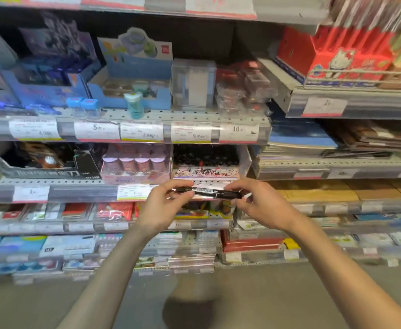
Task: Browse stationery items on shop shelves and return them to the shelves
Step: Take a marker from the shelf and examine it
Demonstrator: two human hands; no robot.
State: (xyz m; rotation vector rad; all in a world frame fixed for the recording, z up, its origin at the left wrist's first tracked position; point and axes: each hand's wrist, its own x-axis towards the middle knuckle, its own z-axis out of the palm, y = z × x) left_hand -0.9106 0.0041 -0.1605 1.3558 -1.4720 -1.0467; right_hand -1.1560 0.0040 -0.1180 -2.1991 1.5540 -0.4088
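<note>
A black marker pen (209,193) with a white label lies level between my two hands, in front of the middle shelf's edge. My left hand (165,205) pinches its left end with thumb and fingers. My right hand (254,203) grips its right end, fingers curled over it. Just behind and above the pen stands a clear box of black pens (205,160) with a scribbled test strip on its front.
Shelves (147,115) with price tags run across the view. A pink box of small jars (135,165) stands left of the pen box. Blue display boxes (128,89) sit above, a red box (332,58) upper right, notebooks (301,138) at right. Grey floor lies below.
</note>
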